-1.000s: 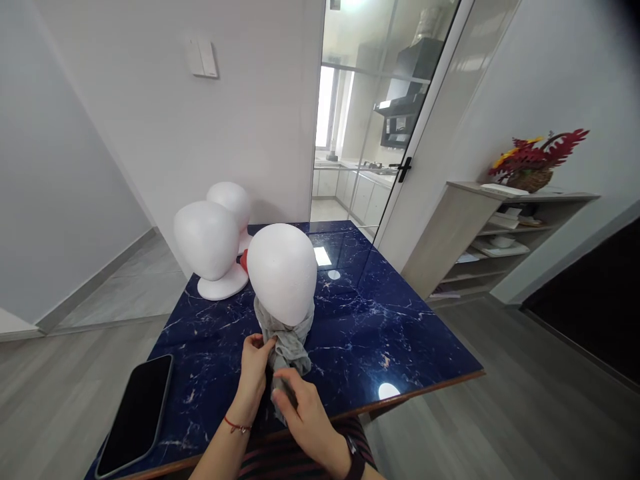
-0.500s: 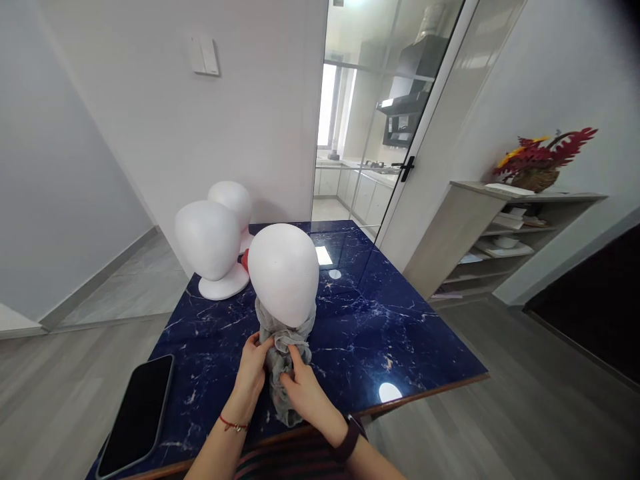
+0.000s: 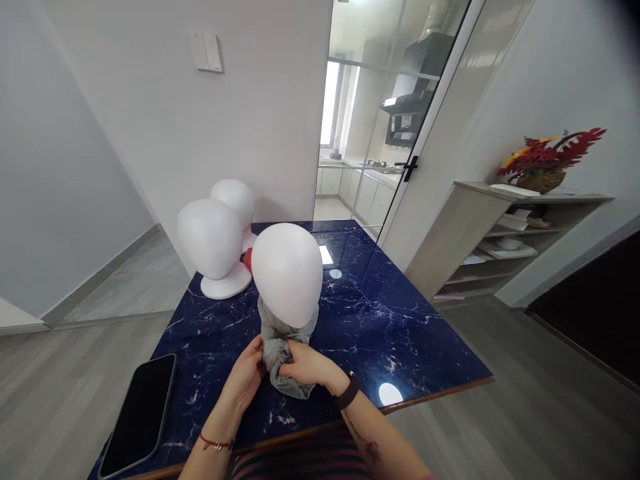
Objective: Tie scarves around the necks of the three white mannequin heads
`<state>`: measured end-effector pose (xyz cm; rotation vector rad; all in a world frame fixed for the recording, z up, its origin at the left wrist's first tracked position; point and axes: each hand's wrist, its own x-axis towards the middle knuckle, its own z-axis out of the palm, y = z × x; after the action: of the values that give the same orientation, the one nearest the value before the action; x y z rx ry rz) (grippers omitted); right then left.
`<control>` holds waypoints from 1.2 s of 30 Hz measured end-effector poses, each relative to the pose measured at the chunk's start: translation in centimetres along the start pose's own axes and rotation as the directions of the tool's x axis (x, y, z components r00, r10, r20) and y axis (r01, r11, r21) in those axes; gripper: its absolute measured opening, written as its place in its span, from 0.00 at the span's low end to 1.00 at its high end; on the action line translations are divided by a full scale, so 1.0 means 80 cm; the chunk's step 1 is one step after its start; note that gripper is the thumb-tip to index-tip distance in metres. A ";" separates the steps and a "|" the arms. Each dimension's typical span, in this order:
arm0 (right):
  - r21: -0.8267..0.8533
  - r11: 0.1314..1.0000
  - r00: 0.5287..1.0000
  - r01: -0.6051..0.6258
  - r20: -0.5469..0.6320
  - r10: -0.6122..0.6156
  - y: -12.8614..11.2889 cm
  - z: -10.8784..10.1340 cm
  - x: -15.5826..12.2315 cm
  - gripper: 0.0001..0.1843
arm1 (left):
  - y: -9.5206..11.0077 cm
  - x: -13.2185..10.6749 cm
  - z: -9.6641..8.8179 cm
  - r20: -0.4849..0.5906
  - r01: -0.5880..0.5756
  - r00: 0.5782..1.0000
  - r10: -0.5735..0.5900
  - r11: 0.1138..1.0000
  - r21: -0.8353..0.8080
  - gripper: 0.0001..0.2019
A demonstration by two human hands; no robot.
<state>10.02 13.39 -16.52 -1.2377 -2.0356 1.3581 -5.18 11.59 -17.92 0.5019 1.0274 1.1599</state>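
Note:
A white foam mannequin head (image 3: 287, 273) stands upright on the dark blue marbled table, close to me. Round its neck is wrapped a thin grey scarf (image 3: 276, 353), bunched into a knot-like lump at the front, with a loose part hanging onto the tabletop. My left hand (image 3: 249, 369) is closed on the scarf at the lump's left side, its fingertips partly hidden behind the cloth. From the right, my right hand (image 3: 303, 365) pinches the scarf, thumb low and forefinger near the top of the lump.
Two more white mannequin heads (image 3: 210, 240) stand at the back left, with something red (image 3: 247, 259) beside them. A black phone (image 3: 139, 413) lies at the table's (image 3: 380, 320) left front. A glass door (image 3: 365, 113) and a shelf unit (image 3: 465, 233) are beyond.
The grey cloth at the front has been gathered into a rounder lump, and its hanging end sits higher. My right hand has moved up and turned more sideways; my left has shifted slightly down.

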 end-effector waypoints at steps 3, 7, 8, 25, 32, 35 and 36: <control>0.256 0.966 0.992 -0.026 0.129 -0.007 -0.004 -0.003 0.005 0.14 | -0.010 -0.003 0.001 0.022 -0.033 0.999 0.031 0.996 0.080 0.26; 0.462 0.882 0.989 -0.090 0.143 0.026 -0.009 -0.006 -0.002 0.13 | -0.020 -0.005 -0.001 0.039 -0.080 0.996 0.074 0.979 0.187 0.22; 0.492 0.865 0.991 -0.096 0.128 0.037 -0.010 -0.008 -0.007 0.15 | -0.021 -0.005 -0.003 0.049 -0.105 0.994 0.097 0.968 0.226 0.20; 0.594 0.778 0.881 0.204 -0.458 0.118 0.038 -0.051 -0.024 0.15 | 0.031 -0.060 -0.096 -0.036 -0.030 0.788 0.615 0.096 0.995 0.17; 0.621 0.754 0.869 0.214 -0.473 0.143 0.051 -0.057 -0.004 0.18 | 0.049 -0.072 -0.089 -0.107 0.049 0.547 0.830 0.096 0.994 0.12; 0.645 0.737 0.883 0.203 -0.445 0.147 0.036 -0.038 -0.019 0.19 | 0.031 -0.072 -0.063 -0.175 -0.197 0.853 0.492 0.613 0.765 0.13; 0.669 0.717 0.895 0.196 -0.421 0.147 0.028 -0.028 -0.027 0.19 | 0.019 -0.071 -0.049 -0.130 -0.181 0.939 0.320 0.777 0.602 0.17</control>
<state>13.83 13.09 -17.20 -1.0169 -1.0358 1.4534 -9.58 6.26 -16.30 1.0426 1.5691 1.1404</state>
